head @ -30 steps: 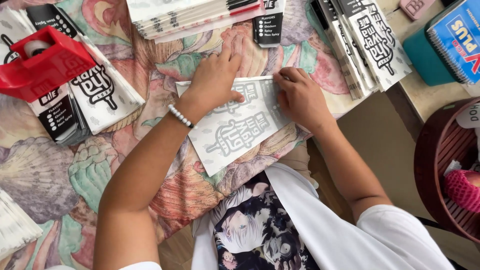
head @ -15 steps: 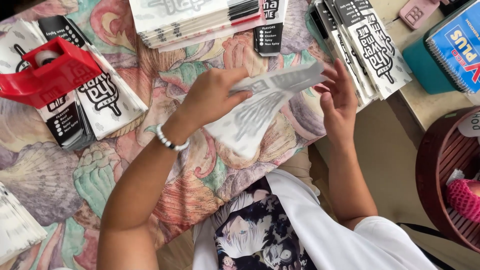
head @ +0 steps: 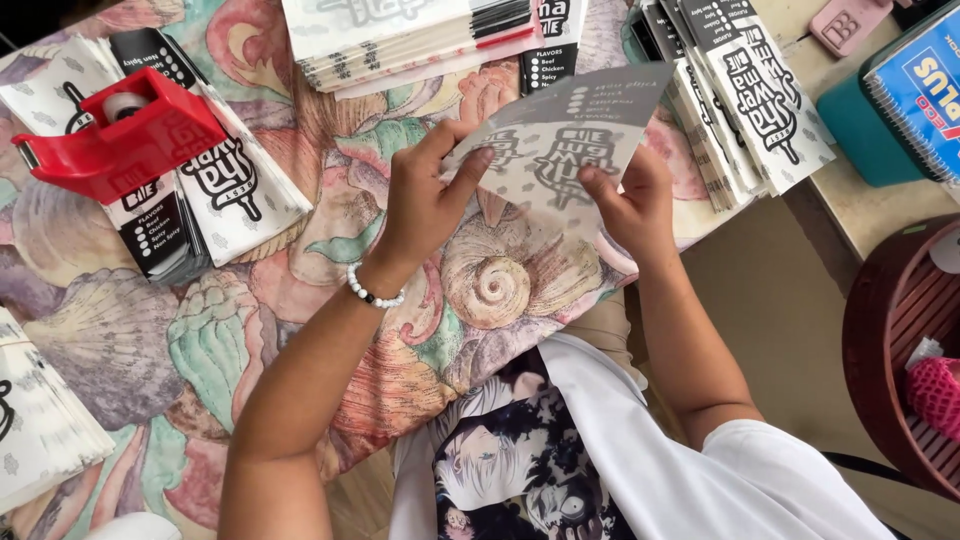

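A second ago I had the printed paper sheet (head: 560,140) pressed flat on the shell-patterned cloth (head: 300,300) under both palms; now I hold it lifted clear of the cloth and raised toward the stacks at the far edge. My left hand (head: 425,200) has gone from lying spread on top of it to pinching its left edge with thumb and fingertips. My right hand (head: 630,205) has moved from its right corner to beneath its lower edge, and the sheet now shows its faint, mirrored print.
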